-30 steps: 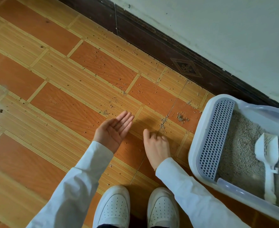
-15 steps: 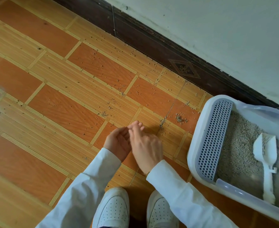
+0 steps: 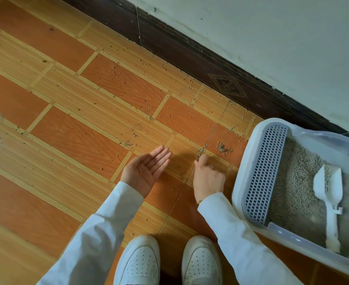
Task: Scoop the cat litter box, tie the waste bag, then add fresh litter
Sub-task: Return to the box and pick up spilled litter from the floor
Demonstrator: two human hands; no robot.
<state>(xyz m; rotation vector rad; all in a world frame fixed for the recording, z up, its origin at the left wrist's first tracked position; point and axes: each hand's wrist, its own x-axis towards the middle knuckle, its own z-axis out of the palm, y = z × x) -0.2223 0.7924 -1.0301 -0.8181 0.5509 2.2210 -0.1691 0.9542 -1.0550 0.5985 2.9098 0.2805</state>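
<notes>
Head view, left to right: loose grains [image 3: 134,133] are seen strewn over the floor [image 3: 71,136] at centre. A few are cradled in the left hand [image 3: 146,171], palm up, fingers straight; if it is tipped, they could be spilled. Grains at the seam are pinched by the right hand [image 3: 207,177]; some could be flicked away. At lower right, the scoop [image 3: 327,188] is left lying in the litter box [image 3: 241,173].

Orange tiled floor [image 3: 71,138], dark skirting [image 3: 190,58], pale wall [image 3: 272,38].
</notes>
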